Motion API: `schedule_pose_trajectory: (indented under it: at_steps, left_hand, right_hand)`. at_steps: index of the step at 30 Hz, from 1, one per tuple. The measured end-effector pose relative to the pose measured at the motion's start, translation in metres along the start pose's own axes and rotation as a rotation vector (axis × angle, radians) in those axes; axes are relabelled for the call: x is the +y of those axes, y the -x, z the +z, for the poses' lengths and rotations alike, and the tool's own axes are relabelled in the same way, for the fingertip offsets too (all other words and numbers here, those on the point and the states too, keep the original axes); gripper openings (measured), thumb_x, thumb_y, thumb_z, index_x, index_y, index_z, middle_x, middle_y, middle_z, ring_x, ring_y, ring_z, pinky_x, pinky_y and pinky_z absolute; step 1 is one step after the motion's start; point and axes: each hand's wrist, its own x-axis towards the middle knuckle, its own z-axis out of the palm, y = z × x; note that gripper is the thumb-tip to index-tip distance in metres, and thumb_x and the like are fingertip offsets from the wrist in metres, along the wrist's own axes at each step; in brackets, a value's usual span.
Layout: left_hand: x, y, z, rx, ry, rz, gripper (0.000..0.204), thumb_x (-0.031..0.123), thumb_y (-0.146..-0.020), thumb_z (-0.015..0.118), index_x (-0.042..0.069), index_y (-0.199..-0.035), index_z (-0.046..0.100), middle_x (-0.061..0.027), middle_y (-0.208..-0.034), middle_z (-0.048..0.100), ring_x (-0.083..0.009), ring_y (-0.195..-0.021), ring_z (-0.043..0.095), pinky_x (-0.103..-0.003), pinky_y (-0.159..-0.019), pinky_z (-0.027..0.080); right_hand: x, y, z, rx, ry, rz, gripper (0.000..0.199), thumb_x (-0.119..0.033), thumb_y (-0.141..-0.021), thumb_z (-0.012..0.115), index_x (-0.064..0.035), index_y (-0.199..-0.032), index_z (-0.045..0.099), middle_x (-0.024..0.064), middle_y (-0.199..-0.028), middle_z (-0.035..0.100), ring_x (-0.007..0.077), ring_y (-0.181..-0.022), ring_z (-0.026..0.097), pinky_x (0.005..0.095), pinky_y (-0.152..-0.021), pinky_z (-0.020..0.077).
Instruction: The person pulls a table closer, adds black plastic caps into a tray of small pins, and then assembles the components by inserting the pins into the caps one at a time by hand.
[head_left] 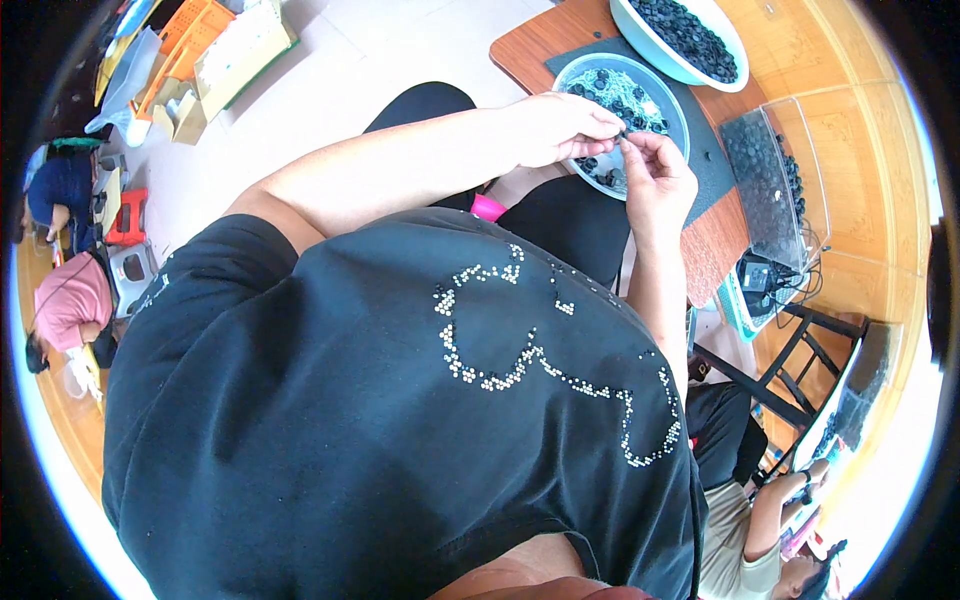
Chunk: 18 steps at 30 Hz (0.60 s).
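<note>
My left hand (560, 128) and my right hand (655, 170) meet fingertip to fingertip over a round pale-blue bowl (672, 100) at the table's near edge. Between the fingertips I pinch a tiny dark piece (622, 137); it is too small to tell which hand grips it more. The bowl holds several small black round parts and greenish strands. My black shirt with bead trim fills the lower picture.
A larger white bowl (655, 50) full of black round parts stands further back. A clear tray (775, 180) of dark parts lies to the right on the wooden table (530, 45). Other people sit at the left (70, 300) and lower right (770, 540). Boxes (215, 55) lie on the floor.
</note>
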Motion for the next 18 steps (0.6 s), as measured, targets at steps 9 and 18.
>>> schedule_pose_trajectory:
  at_steps: [9,18]
  left_hand:
    - [-0.004,-0.001,-0.004,-0.005,0.104,-0.003,0.025,0.007,-0.087,0.057,-0.005,-0.108,0.056,-0.0090,-0.093,0.061,-0.0133,-0.083,0.060,-0.022,-0.077,0.051]
    - [-0.007,-0.006,-0.002,-0.029,0.227,-0.051,0.028,0.008,-0.088,0.053,-0.002,-0.114,0.052,-0.0088,-0.099,0.058,-0.0140,-0.088,0.057,-0.024,-0.082,0.049]
  right_hand:
    - [0.009,0.000,0.002,-0.033,-0.231,0.104,0.009,-0.002,-0.079,0.064,-0.0015,-0.088,0.067,-0.0003,-0.074,0.063,0.0037,-0.063,0.053,0.0180,-0.058,0.0424]
    - [0.006,0.000,0.004,-0.040,-0.403,0.107,0.018,0.002,-0.078,0.064,-0.0012,-0.095,0.065,0.0022,-0.084,0.061,0.0064,-0.074,0.053,0.0180,-0.064,0.0438]
